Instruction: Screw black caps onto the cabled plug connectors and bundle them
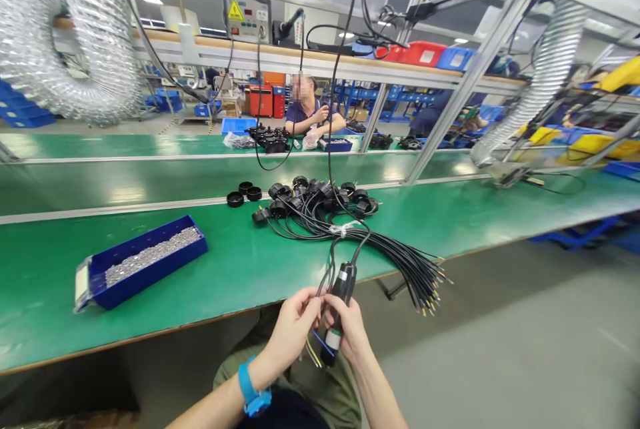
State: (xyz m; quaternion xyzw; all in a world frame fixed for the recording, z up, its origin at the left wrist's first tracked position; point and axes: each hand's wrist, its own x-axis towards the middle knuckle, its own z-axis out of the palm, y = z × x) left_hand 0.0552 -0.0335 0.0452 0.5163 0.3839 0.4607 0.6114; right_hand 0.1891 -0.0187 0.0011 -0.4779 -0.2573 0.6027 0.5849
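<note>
My left hand (296, 319) is closed in a pinch on a black cable (325, 279), whose blue and yellow-green wire ends stick out below the fingers. My right hand (353, 329) is wrapped round a black electric screwdriver (343, 282), its cord leaving from the top and its lower end pointing down over my lap. The fingertips of both hands meet in front of the bench edge, and what lies between them is partly hidden. Just beyond lies a tied bundle of black cables (395, 252) with round black plug housings (300, 195) at the far end and bare wire ends overhanging the bench edge.
On the green bench (230, 269), a blue bin (150, 265) of small metal parts stands at left. Several black round caps (235, 199) sit near the back rail. A hanging cord (330, 115) drops from overhead. Across the bench sits a co-worker (313, 112); a metal post (450, 89) rises at right.
</note>
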